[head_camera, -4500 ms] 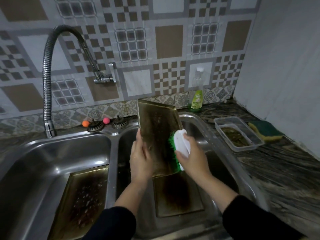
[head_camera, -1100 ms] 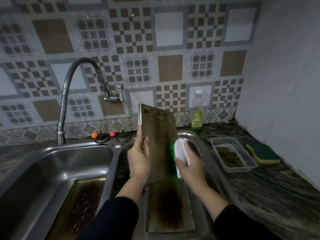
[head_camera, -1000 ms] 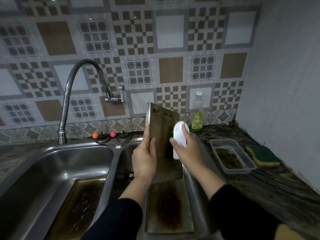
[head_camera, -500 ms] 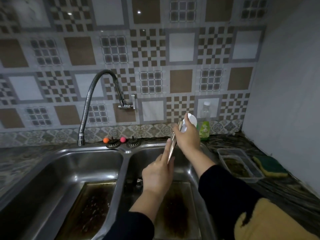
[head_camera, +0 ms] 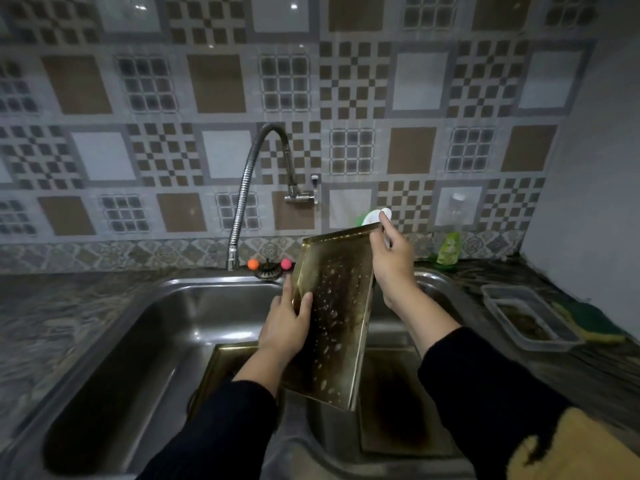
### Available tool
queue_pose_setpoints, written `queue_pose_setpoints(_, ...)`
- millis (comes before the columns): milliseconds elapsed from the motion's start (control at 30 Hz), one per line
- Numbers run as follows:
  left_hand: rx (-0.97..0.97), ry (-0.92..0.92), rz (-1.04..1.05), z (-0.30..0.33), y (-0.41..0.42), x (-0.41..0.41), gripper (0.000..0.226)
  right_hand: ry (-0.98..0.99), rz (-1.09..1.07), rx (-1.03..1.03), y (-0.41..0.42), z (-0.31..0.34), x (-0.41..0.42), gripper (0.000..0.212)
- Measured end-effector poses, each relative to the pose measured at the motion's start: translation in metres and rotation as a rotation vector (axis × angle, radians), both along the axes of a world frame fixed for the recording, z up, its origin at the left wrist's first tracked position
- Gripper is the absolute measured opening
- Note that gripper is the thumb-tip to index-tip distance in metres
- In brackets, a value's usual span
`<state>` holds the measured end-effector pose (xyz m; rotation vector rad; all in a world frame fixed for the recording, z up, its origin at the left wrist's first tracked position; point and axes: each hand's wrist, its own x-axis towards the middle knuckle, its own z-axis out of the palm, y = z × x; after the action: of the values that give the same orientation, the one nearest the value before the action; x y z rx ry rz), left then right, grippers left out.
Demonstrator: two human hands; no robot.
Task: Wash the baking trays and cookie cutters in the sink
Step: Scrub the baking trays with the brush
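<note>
tray is held up over the divider of the double sink, tilted, its dirty inner face toward the camera and its long axis running from the far top edge down toward the person. head view: left hand has its grip closed on the tray's left rim about midway, thumb on the inner face. right hand pinches the top right corner while also holding a white brush, green bristles behind the edge. so the brush sits at the far end, above the face; scrubbing likely means freeing the right hand and sweeping down the long axis. two more trays lie in the basins, left and right.
</note>
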<state>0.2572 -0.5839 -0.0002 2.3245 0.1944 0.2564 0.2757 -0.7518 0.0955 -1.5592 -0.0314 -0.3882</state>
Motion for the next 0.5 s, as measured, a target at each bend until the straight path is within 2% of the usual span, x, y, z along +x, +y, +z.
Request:
queue_pose_setpoints(100,-0.045,0.021,0.018,-0.011,0.032,-0.011,0.063,0.059,0.016,-0.105,0.026,-0.013,-0.002,0.049)
queue_pose_setpoints(200,-0.105,0.094,0.087,-0.03,0.074,-0.02,0.066,0.133,-0.03,-0.385,0.044,-0.025,-0.001,0.06)
queue_pose_setpoints(300,-0.101,0.216,0.134,-0.05,0.114,-0.028,0.068,0.154,-0.067,-0.553,0.056,-0.041,-0.004,0.078)
queue_pose_setpoints(400,-0.126,0.315,0.132,-0.073,0.144,-0.036,0.066,0.181,-0.122,-0.627,0.064,-0.058,-0.01,0.086)
queue_pose_setpoints(500,-0.095,0.42,0.142,-0.092,0.163,-0.037,0.069,0.208,-0.185,-0.672,0.067,-0.075,-0.016,0.085)
